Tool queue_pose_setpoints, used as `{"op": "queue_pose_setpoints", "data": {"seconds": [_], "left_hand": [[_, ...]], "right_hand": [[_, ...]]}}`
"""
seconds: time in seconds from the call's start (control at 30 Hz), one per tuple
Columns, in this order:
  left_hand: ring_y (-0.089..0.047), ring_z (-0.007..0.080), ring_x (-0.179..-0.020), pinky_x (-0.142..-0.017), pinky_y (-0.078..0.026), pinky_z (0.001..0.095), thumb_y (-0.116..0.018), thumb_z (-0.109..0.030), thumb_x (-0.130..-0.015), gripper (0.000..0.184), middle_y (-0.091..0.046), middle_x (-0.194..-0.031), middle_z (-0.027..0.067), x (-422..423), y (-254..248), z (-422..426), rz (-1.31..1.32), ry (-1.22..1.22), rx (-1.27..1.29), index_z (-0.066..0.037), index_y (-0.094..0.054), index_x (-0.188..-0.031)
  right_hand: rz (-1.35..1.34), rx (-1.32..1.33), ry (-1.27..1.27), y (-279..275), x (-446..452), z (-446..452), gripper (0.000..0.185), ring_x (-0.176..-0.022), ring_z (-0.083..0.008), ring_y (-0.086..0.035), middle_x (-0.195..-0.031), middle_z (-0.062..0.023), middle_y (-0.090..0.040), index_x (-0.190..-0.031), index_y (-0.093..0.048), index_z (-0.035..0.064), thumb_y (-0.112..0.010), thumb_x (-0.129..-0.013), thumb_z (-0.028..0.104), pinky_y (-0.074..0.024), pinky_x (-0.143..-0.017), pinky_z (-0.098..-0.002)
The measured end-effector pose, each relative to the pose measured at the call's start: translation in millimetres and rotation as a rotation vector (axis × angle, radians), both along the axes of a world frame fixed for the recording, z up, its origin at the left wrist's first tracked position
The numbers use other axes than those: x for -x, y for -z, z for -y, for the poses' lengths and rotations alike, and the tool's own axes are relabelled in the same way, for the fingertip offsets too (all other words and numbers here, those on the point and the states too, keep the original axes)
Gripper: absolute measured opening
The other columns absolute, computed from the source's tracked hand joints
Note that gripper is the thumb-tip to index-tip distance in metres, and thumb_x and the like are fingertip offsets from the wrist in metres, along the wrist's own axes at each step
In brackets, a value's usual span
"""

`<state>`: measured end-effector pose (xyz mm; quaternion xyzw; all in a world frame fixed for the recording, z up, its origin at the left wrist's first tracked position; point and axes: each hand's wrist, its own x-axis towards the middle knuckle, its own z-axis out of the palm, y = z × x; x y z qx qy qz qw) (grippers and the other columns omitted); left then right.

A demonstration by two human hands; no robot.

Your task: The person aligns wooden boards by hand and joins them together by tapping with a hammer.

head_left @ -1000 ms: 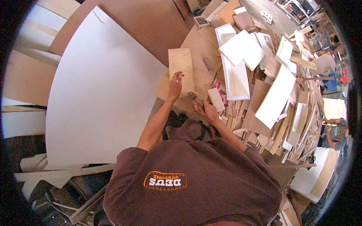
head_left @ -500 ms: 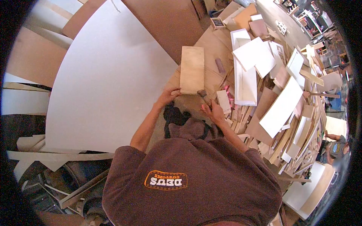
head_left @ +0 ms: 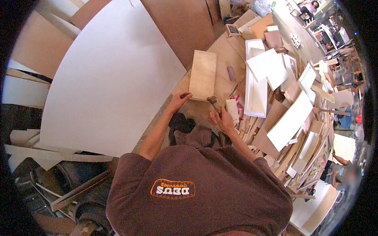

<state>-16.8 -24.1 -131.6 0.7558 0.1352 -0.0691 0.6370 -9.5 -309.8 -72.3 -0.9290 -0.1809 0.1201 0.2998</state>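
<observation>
A pale rectangular wooden board [head_left: 203, 74] lies on the wooden work surface in front of me. At its near left corner is my left hand [head_left: 180, 101], its thumb and fingertips pinched together. Whatever is between those fingertips is too small to make out. My right hand [head_left: 223, 119] is wrapped round the handle of a hammer [head_left: 212, 101]. The hammer's dark head is close to the near right part of the board's edge; whether they touch I cannot tell.
A large white sheet [head_left: 110, 82] fills the left side. Right of the board are a dark cylindrical piece [head_left: 231, 74], a white tray-like piece [head_left: 256, 78] and heaped wood offcuts [head_left: 291, 145]. A small framed piece [head_left: 232, 30] lies at the back. Another person [head_left: 339, 171] is at far right.
The view has tilted slightly, so the board appears more slanted. Both hands keep nearly the same places, with the hammer head still near the board's edge. The person at far right has shifted.
</observation>
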Motion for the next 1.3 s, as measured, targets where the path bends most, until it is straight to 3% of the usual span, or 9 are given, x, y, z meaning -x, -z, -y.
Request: {"op": "queue_pose_setpoints", "data": {"seconds": [0.1, 0.27, 0.57, 0.73, 0.87, 0.97, 1.1, 1.17, 1.3], "left_hand": [[-0.064, 0.0159, -0.093, -0.082, -0.049, 0.0310, -0.067, -0.042, -0.088, 0.049, -0.070, -0.102, 0.0093, 0.7, -12.1, 0.3, -0.016, 0.005, -0.074, -0.003, -0.064, -0.117], [-0.063, 0.0185, -0.096, -0.082, -0.049, 0.0319, -0.068, -0.043, -0.087, 0.061, -0.067, -0.109, 0.0128, 2.5, -3.7, 4.0, -0.023, -0.094, 0.124, -0.004, -0.051, -0.131], [-0.060, 0.0124, -0.093, -0.083, -0.047, 0.0300, -0.069, -0.042, -0.086, 0.045, -0.069, -0.099, 0.0032, -7.5, 25.6, -7.3, -0.003, 0.024, 0.075, -0.002, -0.069, -0.107], [-0.059, 0.0115, -0.092, -0.084, -0.047, 0.0285, -0.068, -0.041, -0.087, 0.045, -0.069, -0.098, 0.0027, -7.7, 31.5, -7.1, -0.024, 0.032, 0.132, -0.001, -0.069, -0.107], [-0.058, 0.0126, -0.097, -0.088, -0.045, 0.0281, -0.064, -0.039, -0.090, 0.043, -0.069, -0.103, 0.0039, -7.3, 55.1, -10.1, -0.085, 0.021, 0.197, -0.001, -0.069, -0.110], [-0.058, 0.0156, -0.102, -0.091, -0.044, 0.0289, -0.062, -0.037, -0.091, 0.044, -0.068, -0.109, 0.0051, -7.1, 77.0, -15.7, -0.020, 0.049, 0.230, 0.000, -0.065, -0.116], [-0.058, 0.0175, -0.107, -0.096, -0.043, 0.0301, -0.062, -0.029, -0.092, 0.040, -0.067, -0.114, 0.0065, 11.8, 45.9, -6.7, 0.075, -0.057, 0.266, -0.002, -0.062, -0.121], [-0.059, 0.0184, -0.110, -0.098, -0.043, 0.0315, -0.063, -0.020, -0.090, 0.037, -0.066, -0.118, 0.0080, 23.1, 23.1, -4.9, 0.376, 0.039, -0.119, -0.005, -0.061, -0.124], [-0.062, 0.0197, -0.108, -0.095, -0.046, 0.0332, -0.065, -0.014, -0.088, 0.033, -0.067, -0.114, 0.0103, 22.2, -7.1, 0.5, 0.172, 0.024, -0.162, -0.006, -0.063, -0.120]], "right_hand": [[0.020, -0.003, -0.001, -1.4, -0.6, -1.1, 0.036, -0.073, -0.0461, -0.058, -0.074, -0.0262, -0.060, -0.108, -0.049, -0.0001, -0.055, -0.093, 0.032, -0.0421, -0.063, -0.0526], [-0.012, 0.001, 0.004, -6.1, -1.8, -2.8, 0.036, -0.072, -0.0466, -0.058, -0.076, -0.0274, -0.060, -0.105, -0.049, -0.0003, -0.056, -0.093, 0.033, -0.0416, -0.062, -0.0530], [0.039, -0.258, -0.104, -0.5, -5.7, -21.3, 0.039, -0.079, -0.0447, -0.061, -0.082, -0.0256, -0.063, -0.101, -0.050, -0.0012, -0.054, -0.094, 0.037, -0.0452, -0.068, -0.0503], [0.078, -0.052, -0.177, -14.0, -11.4, -48.3, 0.040, -0.086, -0.0458, -0.060, -0.094, -0.0279, -0.061, -0.098, -0.050, -0.0016, -0.052, -0.096, 0.039, -0.0442, -0.073, -0.0509], [0.149, -0.097, -0.172, -3.8, -5.5, -54.8, 0.042, -0.086, -0.0476, -0.059, -0.092, -0.0291, -0.060, -0.102, -0.049, -0.0015, -0.050, -0.096, 0.040, -0.0437, -0.073, -0.0525], [0.006, 0.011, -0.177, -8.6, -9.9, -56.9, 0.043, -0.087, -0.0488, -0.058, -0.092, -0.0306, -0.060, -0.104, -0.047, -0.0019, -0.048, -0.097, 0.040, -0.0433, -0.074, -0.0542], [-0.048, 0.032, -0.178, -5.8, -12.3, -57.8, 0.043, -0.089, -0.0490, -0.058, -0.093, -0.0316, -0.060, -0.103, -0.048, -0.0023, -0.045, -0.098, 0.040, -0.0433, -0.075, -0.0548], [-0.080, 0.063, -0.176, -4.8, -11.2, -57.2, 0.043, -0.089, -0.0490, -0.058, -0.093, -0.0315, -0.060, -0.103, -0.048, -0.0024, -0.046, -0.098, 0.040, -0.0436, -0.076, -0.0543], [0.018, -0.016, -0.143, -0.1, -8.6, -60.3, 0.043, -0.087, -0.0480, -0.057, -0.089, -0.0302, -0.059, -0.104, -0.050, -0.0037, -0.048, -0.097, 0.038, -0.0432, -0.074, -0.0536]]}}
